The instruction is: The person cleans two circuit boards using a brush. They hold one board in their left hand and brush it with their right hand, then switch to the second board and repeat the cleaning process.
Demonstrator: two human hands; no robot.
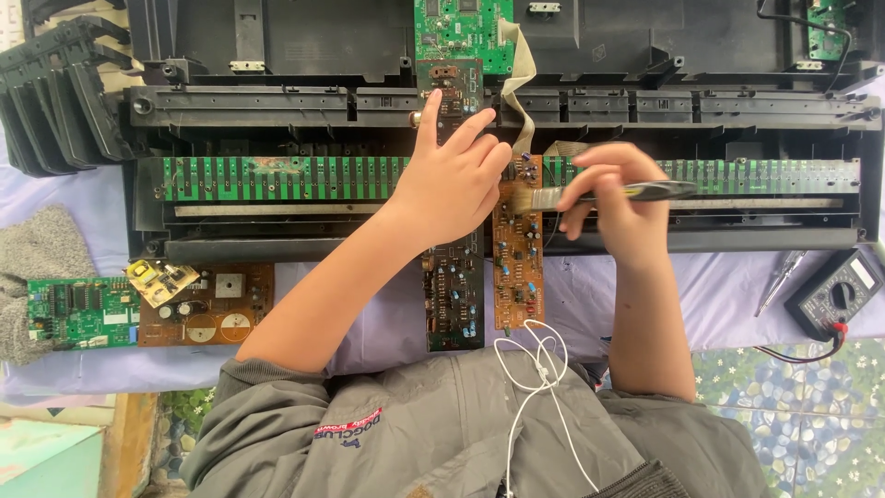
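**A:** What is the right hand (613, 198) doing?

**B:** Its fingers (590, 180) are curled shut around a small paintbrush with a dark handle and pale bristles (608, 194). The handle points out to the right; the bristles touch the top end of a narrow orange-brown circuit board studded with small parts (518, 254).

**A:** And the left hand (452, 180)?

**B:** It lies flat with spread fingers, gripping nothing. The palm and fingertips press on a long dark circuit board (454, 295) that runs just beside the orange-brown one, on its left.

**A:** Where do the two boards sit?

**B:** Both lie across the front edge of an opened black plastic keyboard chassis (498, 111), over its long green strip board of key contacts (277, 177). Their lower ends reach onto the tabletop with a pale lilac cloth (645, 295).

**A:** Anything else near?

**B:** A square green circuit board (464, 32) at the top, with a grey ribbon cable (518, 83) running down from it. On the left lie a smaller green board (81, 314) and a brown board with round parts (207, 304). On the right sits a black multimeter with a round dial (839, 295). White earphone wires (539, 387) hang over the person's grey jacket (442, 424).
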